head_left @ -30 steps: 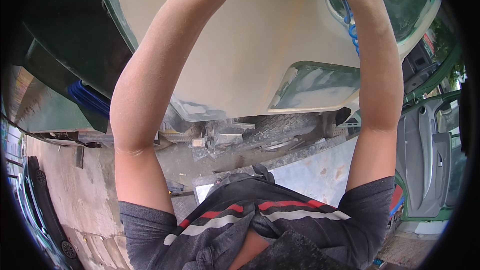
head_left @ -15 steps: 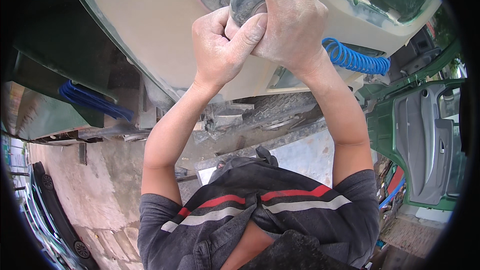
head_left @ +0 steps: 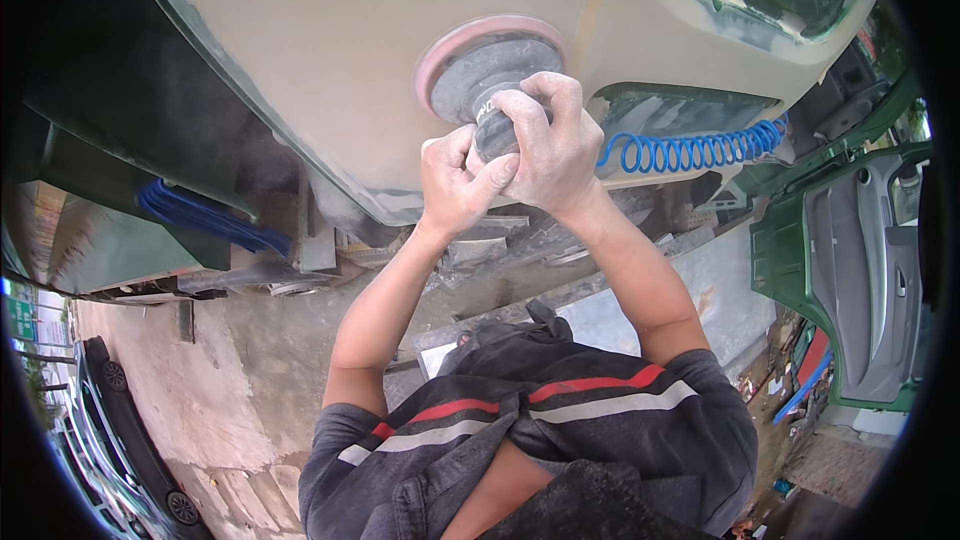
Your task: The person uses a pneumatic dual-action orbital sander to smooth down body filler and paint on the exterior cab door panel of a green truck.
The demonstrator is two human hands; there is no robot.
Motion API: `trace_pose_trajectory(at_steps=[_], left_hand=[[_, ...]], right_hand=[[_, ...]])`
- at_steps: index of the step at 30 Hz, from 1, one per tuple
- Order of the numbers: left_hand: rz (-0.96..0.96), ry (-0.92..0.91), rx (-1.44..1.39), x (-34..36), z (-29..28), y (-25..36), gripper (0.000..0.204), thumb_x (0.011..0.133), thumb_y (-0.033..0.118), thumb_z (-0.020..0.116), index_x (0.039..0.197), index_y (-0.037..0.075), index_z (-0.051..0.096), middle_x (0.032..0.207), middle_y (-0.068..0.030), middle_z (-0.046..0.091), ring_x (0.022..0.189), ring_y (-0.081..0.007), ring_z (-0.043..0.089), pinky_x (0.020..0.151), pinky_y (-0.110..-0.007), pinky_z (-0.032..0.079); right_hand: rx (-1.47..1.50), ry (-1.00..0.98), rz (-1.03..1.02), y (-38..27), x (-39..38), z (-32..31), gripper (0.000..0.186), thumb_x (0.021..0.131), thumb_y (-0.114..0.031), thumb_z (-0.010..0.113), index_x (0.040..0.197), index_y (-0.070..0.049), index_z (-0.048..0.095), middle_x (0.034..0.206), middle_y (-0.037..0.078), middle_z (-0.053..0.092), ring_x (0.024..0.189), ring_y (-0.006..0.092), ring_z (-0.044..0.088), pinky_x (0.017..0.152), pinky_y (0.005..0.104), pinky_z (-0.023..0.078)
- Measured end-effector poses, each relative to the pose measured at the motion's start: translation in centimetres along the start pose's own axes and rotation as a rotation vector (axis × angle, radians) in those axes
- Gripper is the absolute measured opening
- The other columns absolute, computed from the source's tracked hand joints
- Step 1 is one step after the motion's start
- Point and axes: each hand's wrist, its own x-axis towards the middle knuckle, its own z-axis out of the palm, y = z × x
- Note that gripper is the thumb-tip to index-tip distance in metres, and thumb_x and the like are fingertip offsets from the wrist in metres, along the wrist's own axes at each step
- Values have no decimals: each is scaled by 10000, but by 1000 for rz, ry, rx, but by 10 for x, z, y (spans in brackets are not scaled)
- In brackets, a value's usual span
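My left hand [head_left: 455, 180] and my right hand [head_left: 550, 150] are dusted with pale powder and closed together round the dark grip of a round sander [head_left: 470, 70] with a pink-edged pad. The pad lies against a beige vehicle panel [head_left: 320, 50], which has a recessed green patch [head_left: 685, 100] streaked with pale material to the right of the sander. A blue coiled air hose [head_left: 690, 148] hangs from near my right hand toward the right.
An open green door [head_left: 850, 280] with grey trim is on the right. Dark green bodywork and blue material [head_left: 215, 220] are on the left. A parked car [head_left: 125, 440] stands at the far lower left on concrete. A pale sheet [head_left: 735, 300] lies below the panel.
My hands and the sander have come down from the top edge toward the middle of the picture. The sander's whole pad and more of the coiled hose now show.
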Motion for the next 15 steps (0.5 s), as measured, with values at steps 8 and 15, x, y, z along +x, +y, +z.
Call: trace_pose_trajectory(at_steps=[8,15], left_hand=[[-50,-58,25,-19,1,-22,485,801,403,833,712,-9,592,597,-28,490,614,-90,416,530,-294,384],[-133,-90,-9,-46,-4,-44,479,840,424,819,807,-23,653,669,3,560,662,-74,452,577,-280,404]], right_hand=[[8,-7,80,-1,-39,5,478,638,-329,822,1061,-164,670,1040,112,573,720,234,651,570,338,546],[39,-79,128,-8,-70,10,466,657,-346,818,1060,-165,673,1048,103,570,758,258,657,605,370,552]])
